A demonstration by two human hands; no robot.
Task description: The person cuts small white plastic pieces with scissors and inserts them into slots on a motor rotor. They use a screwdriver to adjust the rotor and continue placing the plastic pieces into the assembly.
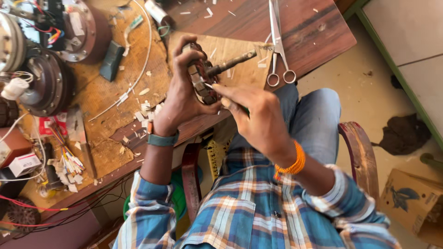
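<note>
Steel-laminated, the motor stator (200,76) with its shaft pointing right sits gripped in the left hand (182,92), fingers curled around its rim, above the near edge of the wooden workbench (304,32). The right hand (258,117) pinches a thin white strip (208,85) against the stator. Scissors (278,44) lie just right; motor housings (46,80) rest far left.

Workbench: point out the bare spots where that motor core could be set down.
Barest patch: dark wood between the cardboard sheet and the scissors, with only a few paper scraps. Another strip lies right of the scissors. The left side is crowded with motor housings, wires and paper bits.
</note>
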